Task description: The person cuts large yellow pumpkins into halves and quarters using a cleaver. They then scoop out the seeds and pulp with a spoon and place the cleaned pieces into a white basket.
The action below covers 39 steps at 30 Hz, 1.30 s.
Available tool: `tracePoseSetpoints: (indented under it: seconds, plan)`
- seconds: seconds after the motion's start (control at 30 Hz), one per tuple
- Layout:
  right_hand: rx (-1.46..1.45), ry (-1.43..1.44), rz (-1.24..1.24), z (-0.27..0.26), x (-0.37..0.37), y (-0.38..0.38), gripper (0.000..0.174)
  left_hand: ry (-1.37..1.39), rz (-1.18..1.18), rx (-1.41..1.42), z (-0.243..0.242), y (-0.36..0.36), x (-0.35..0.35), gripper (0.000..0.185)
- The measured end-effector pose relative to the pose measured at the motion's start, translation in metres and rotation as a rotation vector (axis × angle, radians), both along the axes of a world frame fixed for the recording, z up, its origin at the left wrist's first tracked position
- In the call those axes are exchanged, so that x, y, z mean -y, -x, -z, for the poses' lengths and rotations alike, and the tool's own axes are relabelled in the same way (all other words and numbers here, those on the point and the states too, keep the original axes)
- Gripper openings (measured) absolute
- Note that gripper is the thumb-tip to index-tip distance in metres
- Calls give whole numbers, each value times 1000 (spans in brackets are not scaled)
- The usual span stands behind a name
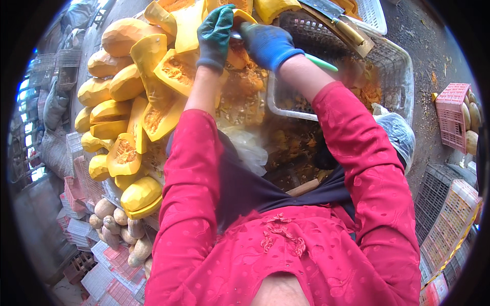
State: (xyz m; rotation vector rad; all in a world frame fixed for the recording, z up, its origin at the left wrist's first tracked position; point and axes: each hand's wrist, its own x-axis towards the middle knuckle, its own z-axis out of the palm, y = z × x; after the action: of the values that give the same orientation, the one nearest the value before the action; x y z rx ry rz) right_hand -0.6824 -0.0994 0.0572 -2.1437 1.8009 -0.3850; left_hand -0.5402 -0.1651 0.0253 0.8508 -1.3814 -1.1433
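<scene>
My left hand point(215, 38), in a green and blue work glove, holds the edge of a cut pumpkin piece point(244, 17) at the top of the view. In a blue glove, my right hand point(270, 45) grips a tool with a light green handle point(322, 62), which sticks out behind the wrist. A bit of shiny metal point(236, 35) shows between the hands; its shape is mostly hidden. Stringy orange pulp and seeds point(249, 78) lie below them. Left of my left hand are halved pumpkins point(177, 70) with the pulp still inside.
Peeled pumpkins point(126, 82) are piled at left. A white plastic crate point(406, 82) with pulp inside stands at right. A large knife point(350, 32) rests on a wooden board point(363, 48) across it. Unpeeled pumpkins point(115, 222) lie lower left; a pink crate point(451, 114) stands far right.
</scene>
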Motion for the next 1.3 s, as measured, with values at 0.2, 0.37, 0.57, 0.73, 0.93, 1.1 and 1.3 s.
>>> tracePoseSetpoints:
  seconds: [0.2,0.37,0.57,0.73,0.93,1.1,1.3]
  plan:
    - [-91,-37,-54,24,-30,-3,32,101,-5,1,1,-2,2,23]
    - [0,-42,-21,11,-15,10,29,50,-4,3,-7,-2,2,23]
    - [36,-126,-68,19,-26,-5,24,104,-8,30,-4,0,-6,21]
    - [-53,-193,54,25,-34,8,23,50,-69,-33,-4,7,3,21]
    - [-11,102,159,11,-7,0,16,105,-102,17,-3,15,-4,24]
    - [-234,-177,134,29,-11,-11,30,68,-141,81,5,16,-7,26]
    - [-77,-184,63,40,-32,-1,62,86,-172,110,7,12,0,24]
